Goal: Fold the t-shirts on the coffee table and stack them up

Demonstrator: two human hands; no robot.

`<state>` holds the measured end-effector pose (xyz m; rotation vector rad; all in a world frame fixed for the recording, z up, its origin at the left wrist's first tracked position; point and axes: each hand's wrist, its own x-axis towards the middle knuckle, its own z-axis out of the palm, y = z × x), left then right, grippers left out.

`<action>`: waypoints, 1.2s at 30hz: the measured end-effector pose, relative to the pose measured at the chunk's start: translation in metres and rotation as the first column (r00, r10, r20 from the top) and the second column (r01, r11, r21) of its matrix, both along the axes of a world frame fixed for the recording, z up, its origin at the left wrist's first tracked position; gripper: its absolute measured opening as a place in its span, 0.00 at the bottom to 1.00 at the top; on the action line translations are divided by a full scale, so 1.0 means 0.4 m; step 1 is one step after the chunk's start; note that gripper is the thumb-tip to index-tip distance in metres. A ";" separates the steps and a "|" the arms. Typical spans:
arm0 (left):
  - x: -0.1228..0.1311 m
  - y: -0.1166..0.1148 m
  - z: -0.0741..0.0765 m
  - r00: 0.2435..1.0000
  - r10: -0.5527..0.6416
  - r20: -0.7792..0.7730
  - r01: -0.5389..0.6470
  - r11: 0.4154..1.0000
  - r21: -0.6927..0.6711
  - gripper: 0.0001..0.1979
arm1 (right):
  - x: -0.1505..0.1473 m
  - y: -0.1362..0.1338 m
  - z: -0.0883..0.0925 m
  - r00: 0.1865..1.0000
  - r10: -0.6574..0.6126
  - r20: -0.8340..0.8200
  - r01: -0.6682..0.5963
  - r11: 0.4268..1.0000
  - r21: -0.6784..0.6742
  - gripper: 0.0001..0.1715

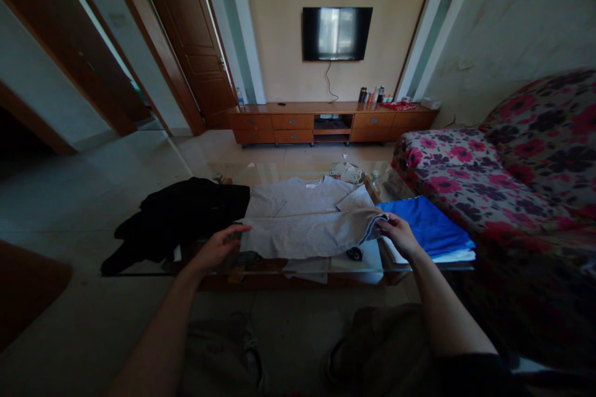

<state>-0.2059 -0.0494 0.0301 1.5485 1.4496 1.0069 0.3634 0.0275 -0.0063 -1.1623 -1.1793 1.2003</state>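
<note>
A light grey T-shirt (pixel 307 229) lies spread over a glass-topped coffee table (pixel 274 169), its neckline on the far side and a fold running across it. My right hand (pixel 399 234) pinches the shirt's edge at the right, where the cloth is lifted a little and a dark-trimmed rim shows. At the shirt's left edge is my left hand (pixel 221 248), fingers stretched out and their tips touching the cloth. Black clothing (pixel 186 214) lies in a heap left of the shirt. Right of it lies a folded blue cloth (pixel 426 223) on top of something white.
A flowered sofa (pixel 470 180) stands close on the right. Under the glass are a small black object (pixel 354 254) and white papers. Against the far wall runs a low wooden cabinet (pixel 293 127) with bottles on it, below a television (pixel 338 34).
</note>
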 end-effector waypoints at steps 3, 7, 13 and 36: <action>0.000 0.014 -0.017 1.000 0.018 -0.009 -0.017 0.996 0.090 0.26 | 0.003 0.008 -0.011 0.999 -0.039 0.001 0.039 0.999 0.000 0.23; -0.007 0.038 -0.057 0.986 0.111 -0.121 -0.078 0.965 0.252 0.23 | 0.003 0.009 -0.018 0.997 -0.071 0.014 0.070 0.997 0.014 0.21; -0.009 0.046 -0.071 0.892 0.150 -0.426 0.008 0.937 0.348 0.16 | 0.022 0.014 -0.030 0.976 -0.036 0.213 0.019 0.996 0.084 0.20; 0.010 0.050 -0.026 0.978 0.206 -0.033 -0.188 0.938 0.291 0.26 | 0.035 -0.001 0.023 0.974 -0.081 0.212 0.050 0.988 0.149 0.21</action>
